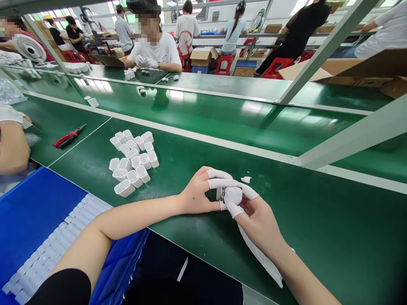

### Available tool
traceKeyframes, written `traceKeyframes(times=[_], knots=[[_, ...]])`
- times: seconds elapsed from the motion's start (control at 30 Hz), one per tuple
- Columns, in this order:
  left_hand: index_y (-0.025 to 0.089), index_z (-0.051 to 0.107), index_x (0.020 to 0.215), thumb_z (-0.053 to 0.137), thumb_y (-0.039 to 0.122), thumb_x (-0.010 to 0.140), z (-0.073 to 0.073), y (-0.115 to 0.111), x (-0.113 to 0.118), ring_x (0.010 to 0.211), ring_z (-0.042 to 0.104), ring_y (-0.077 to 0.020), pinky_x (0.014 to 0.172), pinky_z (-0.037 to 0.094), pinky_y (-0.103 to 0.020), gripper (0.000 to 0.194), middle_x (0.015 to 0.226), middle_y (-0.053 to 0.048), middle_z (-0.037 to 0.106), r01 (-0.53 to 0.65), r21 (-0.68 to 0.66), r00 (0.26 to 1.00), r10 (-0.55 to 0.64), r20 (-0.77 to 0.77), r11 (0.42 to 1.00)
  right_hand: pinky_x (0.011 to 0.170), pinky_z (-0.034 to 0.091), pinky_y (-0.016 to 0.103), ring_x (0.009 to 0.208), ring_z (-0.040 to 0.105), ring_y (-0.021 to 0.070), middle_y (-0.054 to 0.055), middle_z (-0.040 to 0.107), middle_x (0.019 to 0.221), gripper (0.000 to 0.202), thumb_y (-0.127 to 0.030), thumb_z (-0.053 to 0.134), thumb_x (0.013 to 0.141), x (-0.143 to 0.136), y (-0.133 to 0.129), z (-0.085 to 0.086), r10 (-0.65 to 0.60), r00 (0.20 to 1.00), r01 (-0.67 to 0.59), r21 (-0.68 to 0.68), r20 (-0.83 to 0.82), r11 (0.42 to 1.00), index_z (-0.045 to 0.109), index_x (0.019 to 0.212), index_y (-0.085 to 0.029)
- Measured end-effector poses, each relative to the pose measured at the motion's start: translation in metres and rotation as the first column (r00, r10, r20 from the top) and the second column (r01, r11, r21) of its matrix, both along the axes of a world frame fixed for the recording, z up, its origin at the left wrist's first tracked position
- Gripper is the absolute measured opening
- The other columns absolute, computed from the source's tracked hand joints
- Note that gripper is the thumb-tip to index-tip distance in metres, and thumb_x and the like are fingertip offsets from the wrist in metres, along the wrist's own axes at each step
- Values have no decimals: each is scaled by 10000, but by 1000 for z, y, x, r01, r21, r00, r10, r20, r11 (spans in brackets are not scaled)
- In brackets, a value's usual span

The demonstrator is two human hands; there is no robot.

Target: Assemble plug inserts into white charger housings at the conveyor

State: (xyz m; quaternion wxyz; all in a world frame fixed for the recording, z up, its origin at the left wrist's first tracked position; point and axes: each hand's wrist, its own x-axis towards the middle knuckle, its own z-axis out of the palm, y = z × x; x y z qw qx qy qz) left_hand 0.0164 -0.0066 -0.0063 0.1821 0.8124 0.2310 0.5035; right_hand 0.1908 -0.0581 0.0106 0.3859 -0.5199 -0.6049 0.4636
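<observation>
White finger covers are on several fingers of both my hands. My left hand [200,192] comes in from the left, its fingertips closed on a small white plastic piece [233,195] with a dark, metallic-looking part at its left side. From the other side my right hand [259,212] grips the same piece between thumb and fingers. Its inner details are partly hidden by the fingers. Beneath my right wrist lies a long white strip [265,262], cloth-like. Just beyond the fingers is a small white scrap [246,179].
Several white open-topped plastic housings [135,161] cluster left on the green bench. Red-handled pliers [69,136] lie farther left, near another person's arm [12,144]. A blue bin [28,199] holds rows of white pieces. A metal frame post [352,131] slants at right. A co-worker sits opposite.
</observation>
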Motion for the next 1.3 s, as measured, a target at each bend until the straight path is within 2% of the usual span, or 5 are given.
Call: traceKeyframes(times=[0.1,0.4,0.9,1.1,1.3], knots=[[247,629,1153,709,415,776,0,-1,0,1022,557,-208,922,446,-362,420,1102,-67,640,-4,-21,1000,4,3,1000,882,507,405,975,616,243,70,617,1079,430,-383,614,812,-2,1,-1,-10,995,7,-27,-96,1000,531,1214,-256],[246,607,1151,704,310,764,-3,-3,2,1019,573,-209,916,459,-372,404,1095,-64,638,-3,-28,1000,3,-8,1000,868,492,443,926,610,245,43,627,986,416,-329,613,807,-3,-3,-2,13,997,-15,23,79,1000,506,1207,-281],[217,596,1092,718,318,762,2,-6,4,1006,592,-205,885,472,-365,366,1084,-84,638,64,-11,997,-64,33,998,781,548,328,857,668,222,29,705,863,294,-402,761,755,-8,3,1,-98,929,64,-106,-357,992,665,975,-233],[203,569,1098,747,405,724,5,-5,0,1064,583,-240,923,472,-404,461,1105,-100,627,113,-130,989,-99,111,985,847,546,435,961,662,293,80,720,944,361,-547,623,832,-11,-2,9,-6,871,-107,-201,-491,974,684,992,-229],[217,572,1136,709,391,760,4,-3,1,1056,596,-230,939,466,-398,436,1124,-96,643,80,-33,997,-79,22,996,941,475,532,985,653,341,111,724,924,441,-583,621,827,-3,-2,0,4,973,-28,-97,-232,995,693,1068,-221]])
